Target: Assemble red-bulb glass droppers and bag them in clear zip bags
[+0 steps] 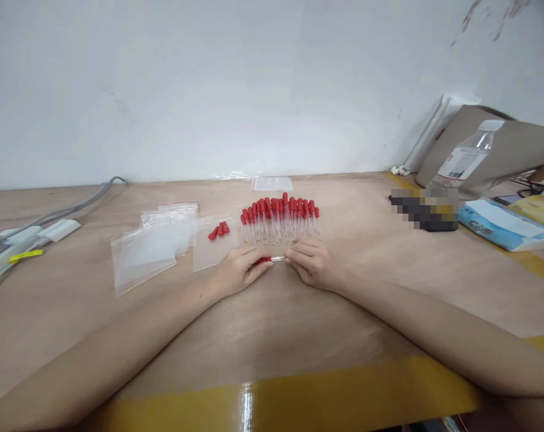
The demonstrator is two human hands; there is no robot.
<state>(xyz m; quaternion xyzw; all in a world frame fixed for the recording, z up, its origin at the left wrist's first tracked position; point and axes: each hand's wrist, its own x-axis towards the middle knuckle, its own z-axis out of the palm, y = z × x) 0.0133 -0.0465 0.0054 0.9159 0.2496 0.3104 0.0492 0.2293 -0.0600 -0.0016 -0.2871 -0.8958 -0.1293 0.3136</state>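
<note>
Between my two hands lies one dropper [278, 258], level and close above the table. Its red rubber bulb is pinched in the fingers of my left hand [241, 268]. My right hand [314, 264] has its fingers closed around the clear tube, hiding the tip. Just beyond my hands, a fan of many droppers [281, 216] rests with red bulbs pointing away from me and clear tubes toward me. Left of them, several loose red bulbs [218, 230] sit on a clear plastic bag [204, 255].
More clear zip bags [146, 252] overlap at the left; another bag [272, 183] lies by the wall. A power strip with cables [24, 246] is at far left. On the right stand a plastic bottle [465, 156] and a tissue pack [508, 225]. Yellow tape [299, 393] lines the table's front edge.
</note>
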